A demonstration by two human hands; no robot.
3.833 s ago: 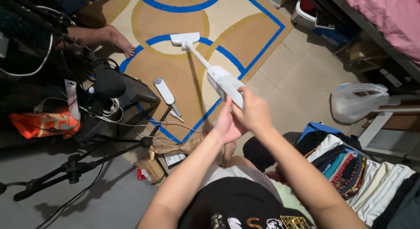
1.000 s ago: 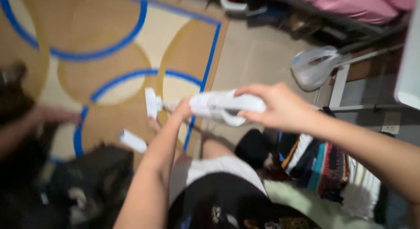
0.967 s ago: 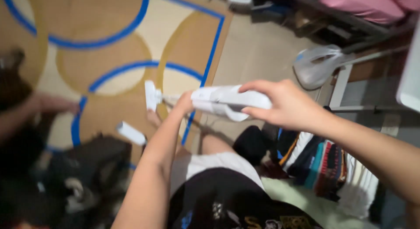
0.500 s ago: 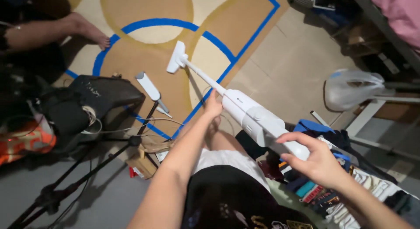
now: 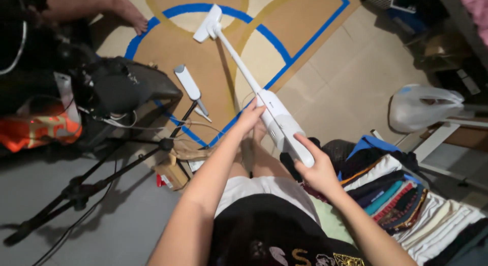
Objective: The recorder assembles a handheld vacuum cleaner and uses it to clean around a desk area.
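I hold a white stick vacuum cleaner that slants from my lap up to the rug. Its floor head rests on the tan rug with blue lines. My right hand grips the handle at the lower end of the body. My left hand touches the front of the body where the tube begins. A separate white attachment lies on the rug to the left of the tube.
Another person's bare foot rests at the top left. A dark bag, cables and a black tripod fill the left. Folded clothes lie at my right, with a white plastic bag beyond them.
The vacuum has swung from held up level in front of me down to slanting with its head on the rug. My right hand slid onto the handle; my left hand stays at the body's front.
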